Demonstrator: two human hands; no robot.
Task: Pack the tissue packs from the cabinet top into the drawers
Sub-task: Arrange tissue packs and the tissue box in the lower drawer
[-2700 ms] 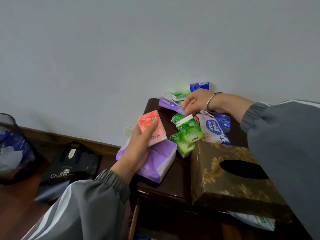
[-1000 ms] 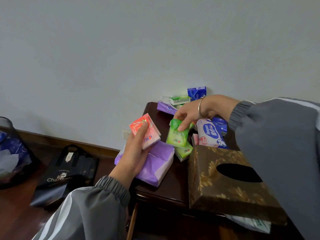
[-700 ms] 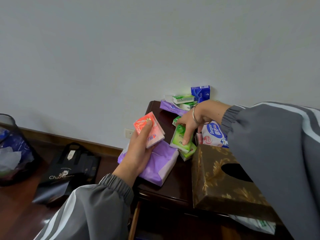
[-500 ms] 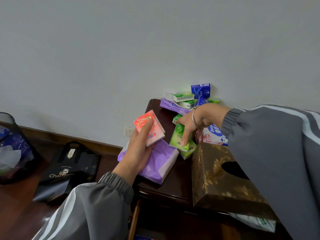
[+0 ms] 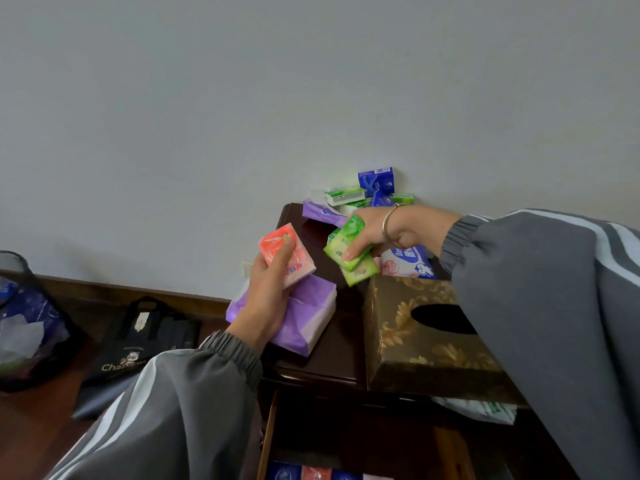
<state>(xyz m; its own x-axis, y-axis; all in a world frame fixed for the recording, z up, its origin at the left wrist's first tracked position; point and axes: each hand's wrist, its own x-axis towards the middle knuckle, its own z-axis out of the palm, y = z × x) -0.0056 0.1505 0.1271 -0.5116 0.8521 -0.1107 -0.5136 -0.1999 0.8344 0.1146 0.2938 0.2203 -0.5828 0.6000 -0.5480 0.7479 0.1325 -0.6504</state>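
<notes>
My left hand (image 5: 268, 299) holds a large purple tissue pack (image 5: 308, 317) with a small red-pink pack (image 5: 289, 258) stacked on it, thumb pressing the red one, at the left edge of the dark wooden cabinet top (image 5: 332, 355). My right hand (image 5: 375, 233) grips green tissue packs (image 5: 346, 251) lifted just above the top. Behind it a pile of green packs (image 5: 344, 196), blue packs (image 5: 377, 180) and a flat purple pack (image 5: 320, 214) lies against the wall. A white-blue pack (image 5: 407, 263) sits under my right wrist. The open drawer (image 5: 311, 474) below shows blue and red packs.
A gold-patterned tissue box (image 5: 419, 337) stands on the cabinet's right front, over a white plastic pack (image 5: 481, 408). On the wooden floor at left lie a black tote bag (image 5: 138, 341) and a dark bin (image 5: 24, 320) with plastic inside. A grey wall rises behind.
My right hand took green packs from the cabinet top and has lifted them slightly, tilting them. My left hand keeps the same hold on the purple and red packs.
</notes>
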